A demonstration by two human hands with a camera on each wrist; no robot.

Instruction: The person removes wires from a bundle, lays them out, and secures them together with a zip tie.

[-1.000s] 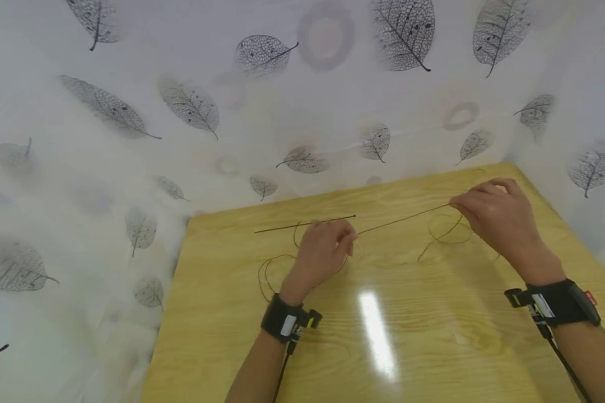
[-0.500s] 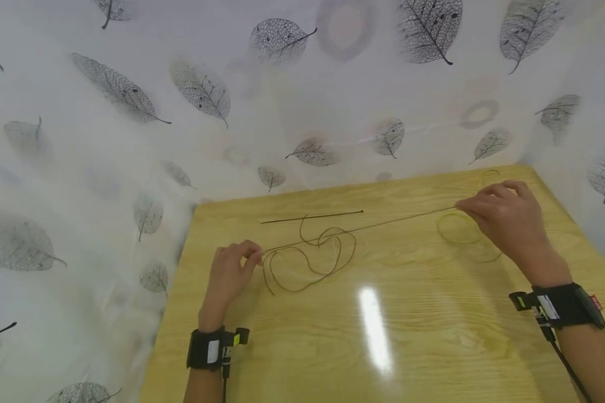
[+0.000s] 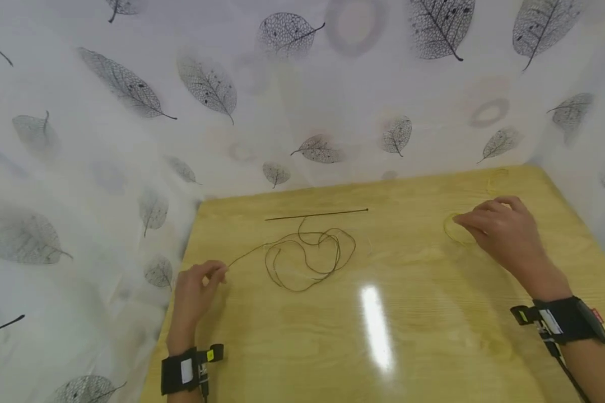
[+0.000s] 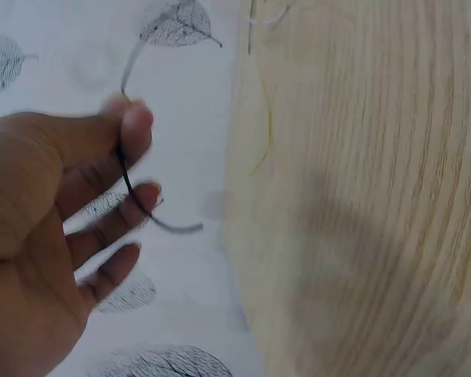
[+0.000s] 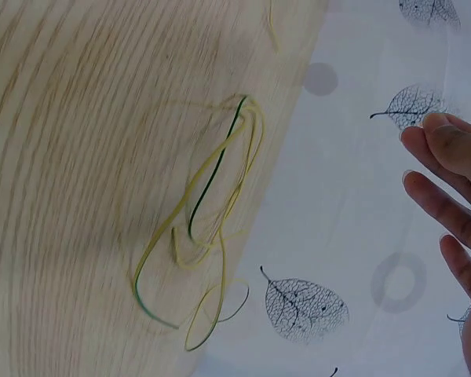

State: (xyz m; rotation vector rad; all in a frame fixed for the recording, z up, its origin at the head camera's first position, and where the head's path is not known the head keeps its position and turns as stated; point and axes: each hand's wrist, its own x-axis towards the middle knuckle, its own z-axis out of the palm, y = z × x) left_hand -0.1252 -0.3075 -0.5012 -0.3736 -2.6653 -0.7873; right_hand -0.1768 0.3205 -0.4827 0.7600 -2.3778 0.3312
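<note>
My left hand (image 3: 196,288), at the left of the table, pinches a thin dark cord (image 4: 129,185) between thumb and index fingertip. A short curved tail hangs below the pinch in the left wrist view. From those fingertips the cord runs right into loose, overlapping loops (image 3: 354,245) lying on the wood. Over the table's right side is my right hand (image 3: 501,232), its thumb and index tips close together with nothing visible between them. Its other fingers are loosely bent in the right wrist view. Yellow and green cord (image 5: 192,184) lies looped beneath that hand.
Behind the dark loops lies a thin, straight dark piece (image 3: 316,214) with a small knob at its right end. A faint yellowish loop (image 3: 489,182) rests at the table's back right. Leaf-printed white covering (image 3: 302,95) borders the wooden table (image 3: 302,347) behind and at the sides.
The left hand has moved left and toward the front edge, drawing the dark cord along. The cord, stretched between both hands before, has left the right hand, which has moved slightly nearer.
</note>
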